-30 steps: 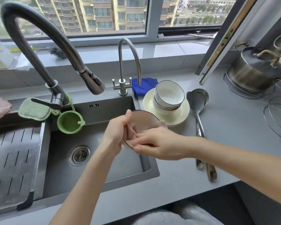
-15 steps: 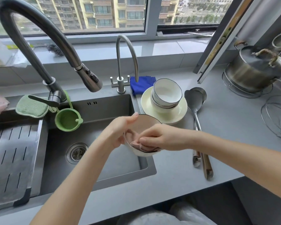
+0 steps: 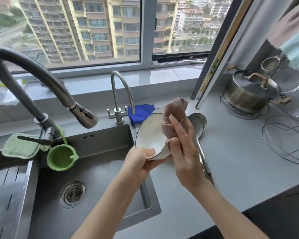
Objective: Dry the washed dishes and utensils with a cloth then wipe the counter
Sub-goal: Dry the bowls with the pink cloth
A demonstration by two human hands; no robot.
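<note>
One bowl [image 3: 149, 135]: white, glossy, thin dark line round the rim, tilted on its side with its mouth facing the viewer, held in the air over the right edge of the sink [image 3: 107, 145]. Left hand [image 3: 138, 164] grips its lower rim, thumb inside, fingers curled beneath. One cloth [image 3: 174, 114]: pink, waffle-textured, bunched, touching the bowl's right rim; right hand [image 3: 183, 156] clutches it, fingers curled round. One steel ladle [image 3: 198, 122]: flat on the counter [image 3: 240, 161], right of the sink.
</note>
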